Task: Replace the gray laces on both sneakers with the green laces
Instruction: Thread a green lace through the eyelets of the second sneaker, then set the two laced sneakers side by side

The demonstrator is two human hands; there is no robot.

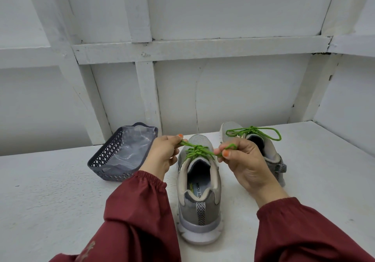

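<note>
Far sneaker (271, 150): stands behind the right hand, laced in green, with a finished bow (253, 133) lying across its top. This shoe looks done.
Near sneaker (199, 197): sits on the table (50, 180) between the forearms, heel toward the person. Its green lace (197, 150) crosses the upper eyelets and meets in a knot over the tongue.
Left hand (163, 152): thumb and fingers pinch one part of the lace, drawn out to the left of the knot.
Right hand (245, 162): its curled fingers pinch a small loop of the same lace just right of the knot.
Step in hand: probably drawing the knot or bow tight on the second shoe.
Gray laces: none shows on either sneaker, so removal seems finished.
Basket (121, 154): dark gray, left of the near sneaker. It holds something clear and crinkled, perhaps a plastic bag, and the view does not show whether the old laces lie in it.
Left to do: complete and snug this last bow. After that the task would appear complete.
</note>
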